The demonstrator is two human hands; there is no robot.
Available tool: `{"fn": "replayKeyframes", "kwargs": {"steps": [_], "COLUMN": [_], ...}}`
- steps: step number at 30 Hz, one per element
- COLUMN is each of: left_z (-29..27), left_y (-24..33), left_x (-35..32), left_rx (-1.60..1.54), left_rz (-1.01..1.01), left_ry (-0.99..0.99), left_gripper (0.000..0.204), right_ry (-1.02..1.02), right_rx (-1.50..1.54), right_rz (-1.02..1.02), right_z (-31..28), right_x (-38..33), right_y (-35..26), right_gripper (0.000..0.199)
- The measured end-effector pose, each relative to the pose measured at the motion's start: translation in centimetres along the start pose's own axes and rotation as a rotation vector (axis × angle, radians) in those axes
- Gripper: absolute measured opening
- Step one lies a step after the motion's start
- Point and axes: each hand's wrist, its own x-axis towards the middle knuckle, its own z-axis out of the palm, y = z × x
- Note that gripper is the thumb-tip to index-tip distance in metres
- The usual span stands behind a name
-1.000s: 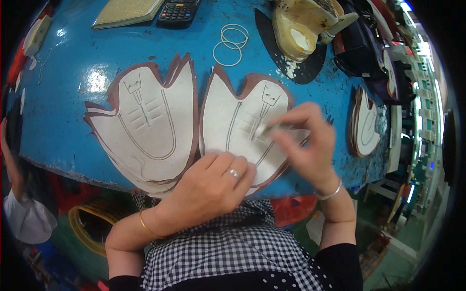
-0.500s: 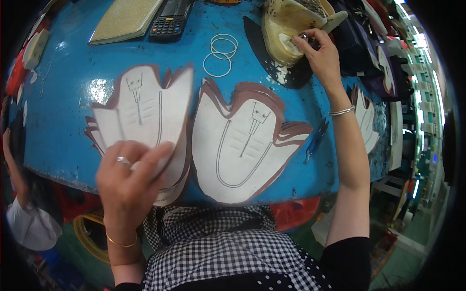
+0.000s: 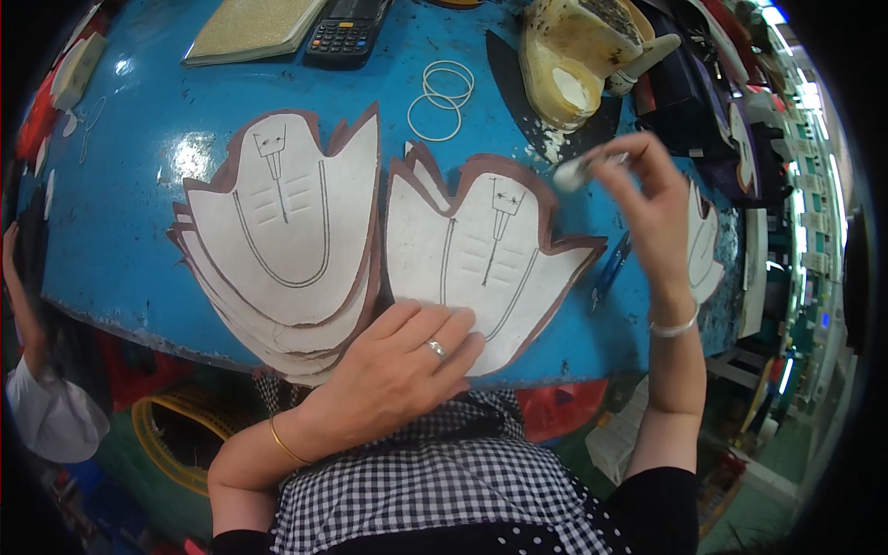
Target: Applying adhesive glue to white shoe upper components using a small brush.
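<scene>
My left hand (image 3: 412,356), a ring on one finger, lies flat on the lower part of the right-hand white cut piece (image 3: 462,264). This piece is brown-edged, printed with dark lines, and tops a small stack. To its left, a second stack of like pieces (image 3: 282,217) has its lower edges fanned out. Raised over the table, right of the piece, my right hand (image 3: 652,199) pinches a small tool with a white-coated tip (image 3: 571,176); motion blurs it and its kind is unclear. Beyond stands a stained yellowish pot (image 3: 564,92) with white paste in its opening.
Three pale rings (image 3: 442,97) lie behind the stacks, near a keypad device (image 3: 344,37) and a gold notebook (image 3: 250,28). A blue pen-like tool (image 3: 610,268) and another white piece (image 3: 705,245) lie at the right. Another person's sleeve (image 3: 55,416) shows at far left.
My left hand has let go of the left piece, which now lies flat on its stack, and moved onto the right piece. My right hand has drawn the tool out of the pot toward me.
</scene>
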Motion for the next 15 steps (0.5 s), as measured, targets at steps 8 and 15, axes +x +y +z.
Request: {"fn": "replayKeyframes", "kwargs": {"steps": [8, 15], "left_z": [-0.1, -0.6], "left_y": [0.6, 0.7], "left_x": [0.5, 0.7], "left_rx": [0.111, 0.178], "left_rz": [0.054, 0.091], "left_ry": [-0.045, -0.045], "left_gripper": [0.044, 0.036], "right_ry": [-0.265, -0.05], "right_rx": [-0.28, -0.458], "right_rz": [-0.272, -0.378], "right_z": [4.3, 4.6], "right_x": [-5.0, -3.8], "right_y": [-1.7, -1.3], "right_gripper": [0.022, 0.025]}}
